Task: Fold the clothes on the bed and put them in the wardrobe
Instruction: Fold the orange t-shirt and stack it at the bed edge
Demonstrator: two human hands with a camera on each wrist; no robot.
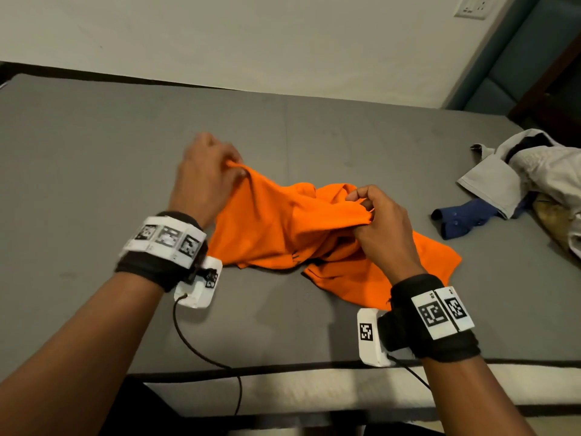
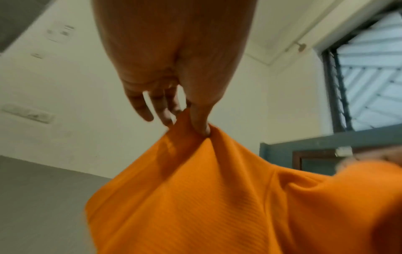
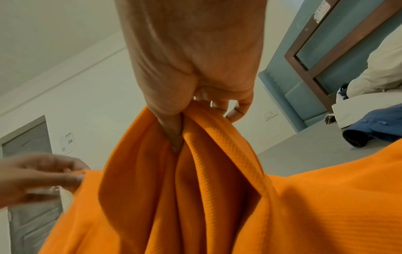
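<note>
Clearly soft and light, the orange shirt sags between left hand and right hand, whose fingers pinch bunched cloth, so seams likely give surer hold.

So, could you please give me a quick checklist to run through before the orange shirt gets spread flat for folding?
1. Left hand pinches the orange shirt: ok.
2. Right hand grips bunched fabric: ok.
3. Shirt spread flat: not ok, crumpled.
4. Bare bed to the left for spreading: ok.
5. Other clothes apart from the shirt: ok.
6. Which shirt parts the hands hold: cannot tell.
</note>
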